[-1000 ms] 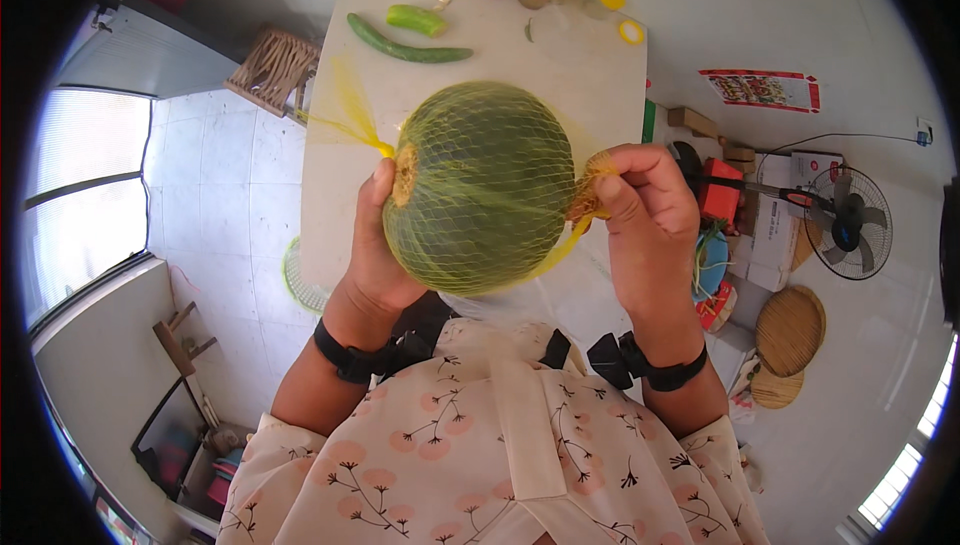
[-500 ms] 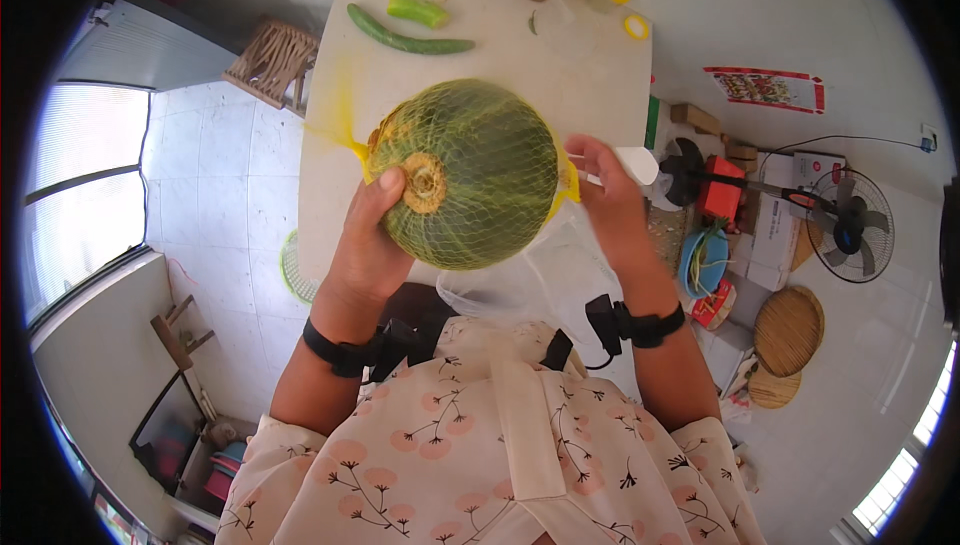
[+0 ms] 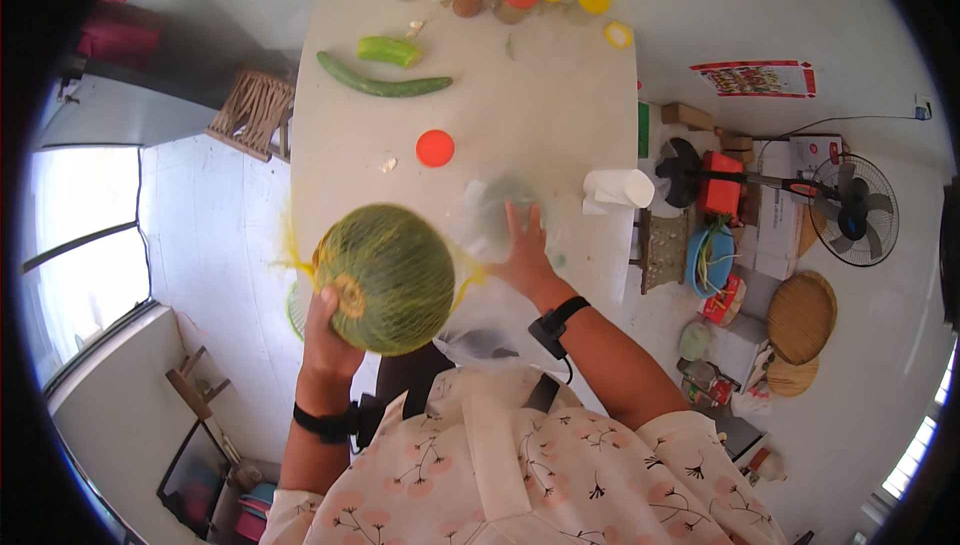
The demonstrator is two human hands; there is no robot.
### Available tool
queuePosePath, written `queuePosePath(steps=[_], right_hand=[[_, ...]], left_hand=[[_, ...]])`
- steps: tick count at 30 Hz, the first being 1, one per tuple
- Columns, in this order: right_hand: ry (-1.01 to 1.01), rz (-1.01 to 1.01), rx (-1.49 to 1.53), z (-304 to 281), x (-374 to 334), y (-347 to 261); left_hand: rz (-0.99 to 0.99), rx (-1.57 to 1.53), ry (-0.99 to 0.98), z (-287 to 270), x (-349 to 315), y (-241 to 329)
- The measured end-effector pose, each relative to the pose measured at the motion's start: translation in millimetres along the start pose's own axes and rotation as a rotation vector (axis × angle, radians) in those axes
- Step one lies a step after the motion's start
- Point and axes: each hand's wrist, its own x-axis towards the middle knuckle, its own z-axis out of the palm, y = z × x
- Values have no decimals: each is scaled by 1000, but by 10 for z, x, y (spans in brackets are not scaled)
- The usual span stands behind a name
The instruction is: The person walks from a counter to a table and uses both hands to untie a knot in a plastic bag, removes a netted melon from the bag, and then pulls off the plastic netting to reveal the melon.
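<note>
My left hand (image 3: 328, 343) grips a round green pumpkin (image 3: 398, 280) in a yellow mesh net, its thumb beside the tan stem scar. The pumpkin is held over the near left part of the table (image 3: 560, 95). My right hand (image 3: 525, 255) is stretched out to the pumpkin's right, fingers apart, at a blurred clear plastic bag (image 3: 490, 210) with a greenish tint. Whether the fingertips touch the bag I cannot tell. Beyond the pumpkin lies a round red lid (image 3: 435, 148) beside small pale scraps (image 3: 388, 164).
Farther off lie a long green cucumber (image 3: 385, 85) and a cut green piece (image 3: 388, 50). Several jars with red or yellow lids (image 3: 517, 0) line the far edge. A white paper roll (image 3: 620, 187) stands at the right edge, with a black fan (image 3: 853, 210) beyond.
The pumpkin has moved left and nearer to me in my left hand. My right hand has left the net's right end and reached inward over the table. The red lid and plastic bag are now uncovered.
</note>
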Motion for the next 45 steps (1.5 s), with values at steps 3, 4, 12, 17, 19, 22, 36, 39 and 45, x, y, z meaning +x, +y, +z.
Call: queuePosePath(steps=[3, 4, 12, 17, 19, 22, 36, 39, 45], right_hand=[[118, 45, -6, 119, 107, 23], [188, 68, 17, 184, 170, 89], [460, 200, 209, 299, 384, 35], [519, 97, 159, 90, 758, -35], [516, 59, 122, -32, 971, -21], [502, 1, 57, -264, 1292, -25], [511, -94, -157, -1136, 2421, -368], [499, -83, -200, -1250, 2510, -405], [486, -160, -126, -1624, 2020, -855]], left_hand=[[-24, -2, 36, -167, -6, 15], [-31, 2, 15, -218, 5, 6], [-52, -57, 72, -543, 2, -93], [-47, -82, 59, -660, 9, -96], [-59, -82, 53, -625, 5, -54], [-89, -104, 95, -684, 3, -53], [-170, -225, 131, -829, -67, -217], [-221, -180, 112, -725, -29, -194], [-148, -57, 101, -374, 98, -116]])
